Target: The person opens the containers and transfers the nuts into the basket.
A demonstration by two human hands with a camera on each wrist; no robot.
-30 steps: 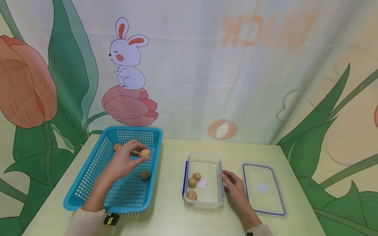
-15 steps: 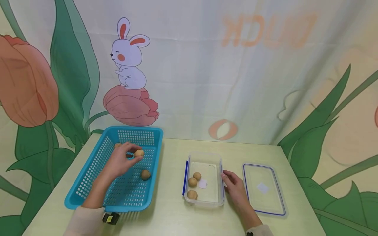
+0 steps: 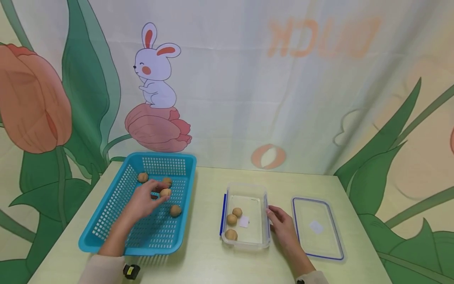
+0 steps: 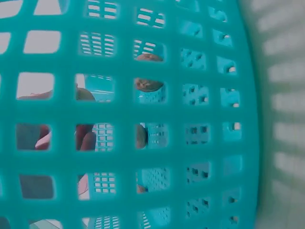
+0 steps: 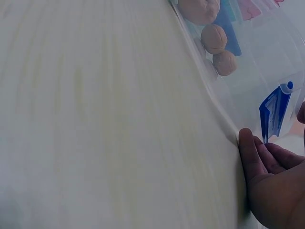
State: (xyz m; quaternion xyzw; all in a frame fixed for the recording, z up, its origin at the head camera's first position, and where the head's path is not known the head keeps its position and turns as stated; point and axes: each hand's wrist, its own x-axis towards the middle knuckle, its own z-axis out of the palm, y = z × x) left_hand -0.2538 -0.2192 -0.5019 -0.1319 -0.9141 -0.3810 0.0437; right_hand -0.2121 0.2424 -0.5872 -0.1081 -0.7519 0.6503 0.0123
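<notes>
In the head view my left hand (image 3: 143, 200) is inside the blue basket (image 3: 186, 205), pinching a walnut (image 3: 165, 193) between thumb and fingers. Other walnuts lie on the basket floor: one at the back left (image 3: 143, 177), another just behind the fingers (image 3: 167, 181), and a third on the right (image 3: 175, 210). My right hand (image 3: 283, 225) holds the right wall of a clear plastic container (image 3: 258, 244), thumb at the rim, fingers against the outside by a blue clip (image 5: 275, 110). Three walnuts (image 3: 232, 219) sit along that container's left side. The basket lattice partly covers the left wrist view.
Right of my right hand lies a clear lid (image 3: 320, 252) with a blue seal, flat on the pale table (image 3: 205, 260). A printed curtain (image 3: 220, 98) hangs behind the table's back edge. A strip of table separates basket and container.
My left hand has drawn left and then nearer with the pinched walnut, uncovering a walnut behind it and the back-left one. My right hand stays at the container.
</notes>
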